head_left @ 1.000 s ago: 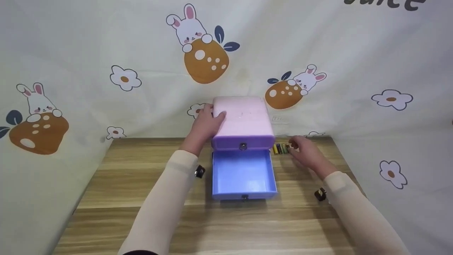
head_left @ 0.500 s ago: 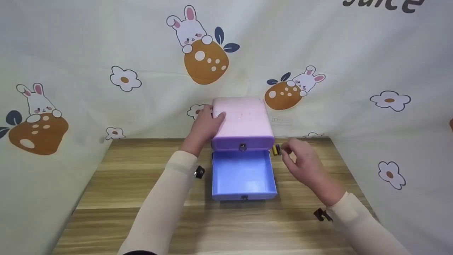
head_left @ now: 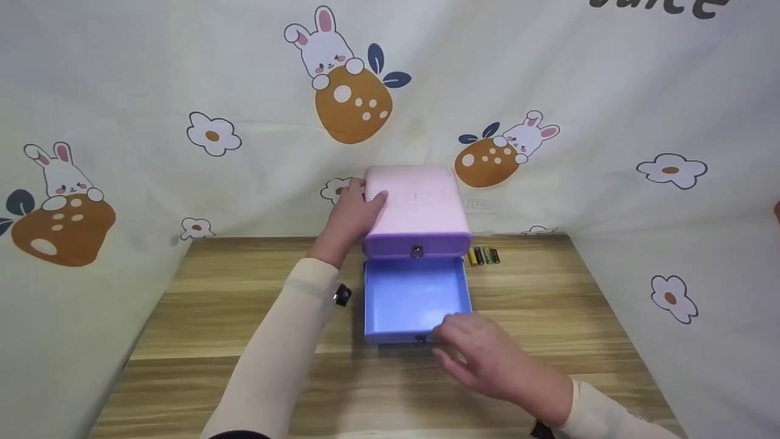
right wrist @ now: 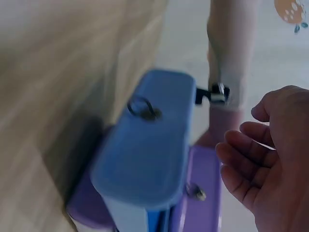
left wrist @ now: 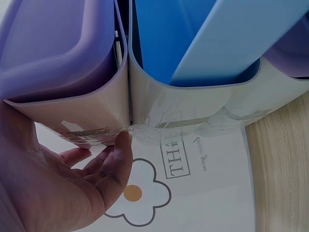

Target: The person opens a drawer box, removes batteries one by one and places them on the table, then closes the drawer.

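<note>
A small drawer cabinet (head_left: 417,201) with a pink top stands at the back of the table. My left hand (head_left: 353,213) holds its upper left edge; in the left wrist view, fingers (left wrist: 116,164) curl against the pink casing. Below the purple top drawer (head_left: 390,247), a blue drawer (head_left: 411,299) is pulled out, its bare floor showing. My right hand (head_left: 487,360) hovers by the front right corner of that drawer, fingers loosely bent and holding nothing. In the right wrist view, the blue drawer front (right wrist: 145,159) carries a metal ring pull (right wrist: 145,111), apart from the hand.
Several small batteries (head_left: 484,255) lie in a row on the wooden table (head_left: 244,341), right of the cabinet. Behind the table hangs a pale cloth (head_left: 256,73) printed with rabbits and flowers. Both wrists carry small black devices (head_left: 342,295).
My right hand has come away from beside the batteries, toward me and left to the blue drawer's front. The batteries stand uncovered in the same place. My left hand has stayed on the cabinet.
</note>
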### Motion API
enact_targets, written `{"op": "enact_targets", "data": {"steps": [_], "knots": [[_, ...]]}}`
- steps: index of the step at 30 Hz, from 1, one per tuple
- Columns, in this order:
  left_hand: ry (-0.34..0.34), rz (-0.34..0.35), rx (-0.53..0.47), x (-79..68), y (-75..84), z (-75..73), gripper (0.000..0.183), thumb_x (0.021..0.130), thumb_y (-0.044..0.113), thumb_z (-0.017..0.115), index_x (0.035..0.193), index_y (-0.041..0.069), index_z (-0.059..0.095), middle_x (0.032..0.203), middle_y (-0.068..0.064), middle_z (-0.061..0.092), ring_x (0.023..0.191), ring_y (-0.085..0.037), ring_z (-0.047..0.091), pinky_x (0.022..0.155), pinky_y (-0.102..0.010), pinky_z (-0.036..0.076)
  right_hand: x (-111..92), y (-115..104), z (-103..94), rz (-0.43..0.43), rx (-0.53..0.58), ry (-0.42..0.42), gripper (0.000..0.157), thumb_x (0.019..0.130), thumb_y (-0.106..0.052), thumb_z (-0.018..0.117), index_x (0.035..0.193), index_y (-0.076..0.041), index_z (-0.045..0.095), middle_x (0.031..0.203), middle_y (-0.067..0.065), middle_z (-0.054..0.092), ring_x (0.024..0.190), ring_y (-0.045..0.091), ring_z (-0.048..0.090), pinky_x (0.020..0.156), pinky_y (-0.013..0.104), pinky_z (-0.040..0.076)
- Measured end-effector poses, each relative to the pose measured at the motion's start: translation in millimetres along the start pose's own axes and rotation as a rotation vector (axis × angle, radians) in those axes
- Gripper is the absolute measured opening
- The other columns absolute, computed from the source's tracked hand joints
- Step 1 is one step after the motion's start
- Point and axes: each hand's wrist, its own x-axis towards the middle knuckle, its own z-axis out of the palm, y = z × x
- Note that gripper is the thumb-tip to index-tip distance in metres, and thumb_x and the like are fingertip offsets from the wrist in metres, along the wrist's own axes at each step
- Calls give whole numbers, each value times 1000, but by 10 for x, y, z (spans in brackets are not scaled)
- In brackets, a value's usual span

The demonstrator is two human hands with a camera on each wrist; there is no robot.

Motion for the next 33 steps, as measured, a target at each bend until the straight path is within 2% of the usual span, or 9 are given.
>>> {"op": "enact_targets", "data": {"steps": [6, 10, 14, 22, 27, 30, 33], "knots": [[6, 9, -1, 3, -9, 15, 76, 110, 58, 56, 164, 7, 38, 160, -19, 49, 147, -37, 53, 123, -55, 41, -174, -88, 268, 90, -48, -165, 24, 96, -23, 84, 111, -14, 68, 96, -6, 68, 82, 12, 67, 75, 36, 60], [10, 19, -17, 4, -26, 19, 76, 109, 58, 57, 163, 7, 40, 158, -20, 51, 145, -37, 54, 122, -54, 42, -252, -86, 402, 143, -113, -250, 33, 99, -29, 82, 124, -10, 72, 100, -3, 71, 83, 15, 68, 73, 38, 59], [15, 32, -26, 18, -39, 17, 75, 109, 57, 58, 162, 6, 41, 155, -20, 53, 142, -36, 56, 120, -53, 43, -293, -92, 478, 159, -160, -293, 43, 101, -34, 78, 135, -8, 72, 106, 0, 74, 84, 18, 70, 73, 40, 60], [5, 13, -20, -1, -8, 10, 75, 109, 57, 56, 163, 8, 40, 158, -19, 52, 144, -36, 55, 121, -54, 43, -287, -143, 556, 197, -227, -323, 46, 100, -36, 80, 134, -5, 72, 110, 5, 77, 90, 21, 75, 78, 42, 63], [8, 10, -20, 1, -11, 5, 74, 109, 57, 56, 162, 9, 40, 157, -19, 51, 144, -36, 55, 120, -54, 43, -270, -149, 584, 240, -190, -317, 40, 97, -30, 82, 127, -6, 71, 103, 3, 75, 87, 22, 74, 76, 41, 63], [10, 11, -20, 5, -21, 7, 74, 109, 57, 56, 162, 9, 40, 158, -19, 51, 145, -37, 54, 121, -54, 43, -262, -128, 609, 252, -155, -275, 34, 91, -20, 86, 118, -8, 68, 96, 1, 72, 81, 21, 72, 71, 39, 61], [14, 12, -13, 8, -19, 10, 74, 109, 57, 56, 162, 9, 40, 158, -19, 51, 145, -37, 54, 121, -54, 43, -245, -83, 658, 238, -152, -190, 25, 91, -10, 85, 107, -11, 66, 87, -1, 70, 74, 20, 70, 64, 36, 58]]}}
